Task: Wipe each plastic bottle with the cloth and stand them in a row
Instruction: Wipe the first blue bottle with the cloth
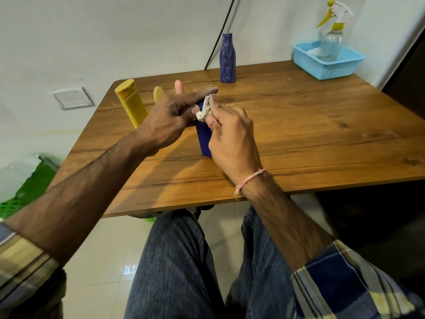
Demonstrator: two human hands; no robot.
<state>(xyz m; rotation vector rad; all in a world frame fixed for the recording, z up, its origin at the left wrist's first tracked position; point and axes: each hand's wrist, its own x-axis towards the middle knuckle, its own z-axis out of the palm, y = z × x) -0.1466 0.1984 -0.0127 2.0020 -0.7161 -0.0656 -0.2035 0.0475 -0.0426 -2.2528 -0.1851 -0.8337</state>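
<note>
**Blue bottle upright between both hands at mid-counter**

The dark blue bottle [203, 139] stands upright on the wooden counter [322, 134], long axis vertical, its top hidden by the hands. The left hand [170, 118] steadies its upper part, index and middle fingers stretched out. The right hand [232, 139] pinches a crumpled white cloth [203, 109] against the bottle's shoulder. At ten o'clock a smooth yellow bottle [131, 102] stands with a flat cap. At twelve o'clock stands a streaked blue bottle [227, 58], narrow-necked. At two o'clock a clear spray bottle [331, 40] sits in a blue mesh basket [331, 67].
</note>
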